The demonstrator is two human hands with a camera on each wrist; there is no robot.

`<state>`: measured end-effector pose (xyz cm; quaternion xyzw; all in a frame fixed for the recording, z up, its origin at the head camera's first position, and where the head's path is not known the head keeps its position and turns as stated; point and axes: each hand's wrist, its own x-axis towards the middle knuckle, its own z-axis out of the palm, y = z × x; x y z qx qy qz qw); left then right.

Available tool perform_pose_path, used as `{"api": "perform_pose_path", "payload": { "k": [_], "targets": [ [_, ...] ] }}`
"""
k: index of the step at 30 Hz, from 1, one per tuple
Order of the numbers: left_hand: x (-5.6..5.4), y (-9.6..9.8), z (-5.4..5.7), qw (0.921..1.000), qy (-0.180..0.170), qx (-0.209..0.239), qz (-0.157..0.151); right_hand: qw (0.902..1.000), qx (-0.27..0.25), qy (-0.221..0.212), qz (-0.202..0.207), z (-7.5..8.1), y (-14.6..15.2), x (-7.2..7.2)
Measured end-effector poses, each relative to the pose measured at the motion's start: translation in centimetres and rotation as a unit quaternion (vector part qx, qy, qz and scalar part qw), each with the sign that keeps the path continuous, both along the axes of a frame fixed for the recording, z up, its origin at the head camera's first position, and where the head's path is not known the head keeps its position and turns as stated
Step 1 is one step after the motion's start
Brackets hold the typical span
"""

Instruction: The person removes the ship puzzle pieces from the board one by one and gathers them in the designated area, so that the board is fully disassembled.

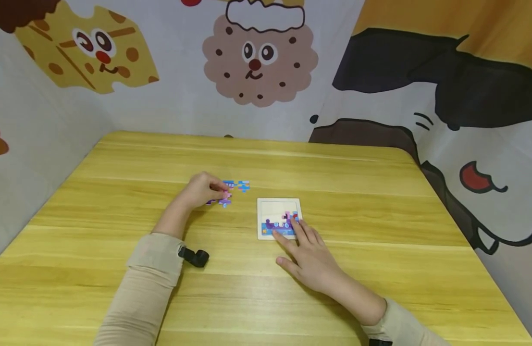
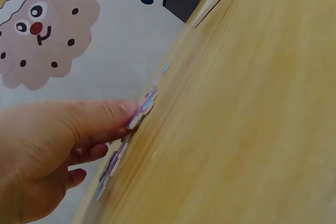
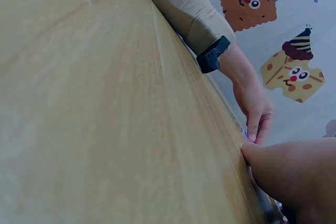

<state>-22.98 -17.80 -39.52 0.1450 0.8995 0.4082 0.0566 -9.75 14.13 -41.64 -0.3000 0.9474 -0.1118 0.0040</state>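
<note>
My left hand (image 1: 201,191) pinches a pink and purple jigsaw piece (image 1: 227,195) between thumb and fingers, among a small group of loose pieces (image 1: 244,185). In the left wrist view the thumb lies over the held piece (image 2: 140,114), close to the tabletop. To the right lies a square puzzle board (image 1: 272,207) with a pale frame. Its lower part is filled with blue and purple pieces; the upper part shows bare backing. My right hand (image 1: 313,262) rests on the board's lower right with fingers extended. The right wrist view shows little of this hand (image 3: 302,177).
Both hands work over a wood-grain table (image 1: 231,298). Behind it hangs a white cloth (image 1: 175,110) printed with cartoon food and animal figures. Dark wrist devices sit on the sleeves, one (image 1: 195,257) showing at the left cuff.
</note>
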Motion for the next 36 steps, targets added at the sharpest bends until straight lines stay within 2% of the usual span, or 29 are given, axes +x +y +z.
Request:
{"api": "perform_pose_path", "payload": {
  "k": [7,19,23,30,36],
  "targets": [
    [-0.1,0.0,-0.1,0.9994,0.014,-0.031,0.004,1.0,-0.002,0.002,0.001,-0.1,0.1,0.0],
    [-0.1,-0.3,-0.2,0.9995,0.029,-0.009,-0.003,1.0,-0.007,0.003,0.0,-0.3,0.1,0.0],
    [0.0,0.0,0.2,0.9992,0.039,-0.002,-0.001,0.9999,-0.01,0.002,-0.002,-0.3,0.1,0.0],
    [0.0,0.9,1.2,0.9973,0.07,-0.021,-0.01,0.9999,-0.012,0.001,0.002,-0.2,0.1,0.1],
    [0.3,1.4,1.4,0.9979,0.061,-0.021,-0.006,1.0,-0.008,0.004,0.002,-0.3,0.0,0.1]
  ]
}}
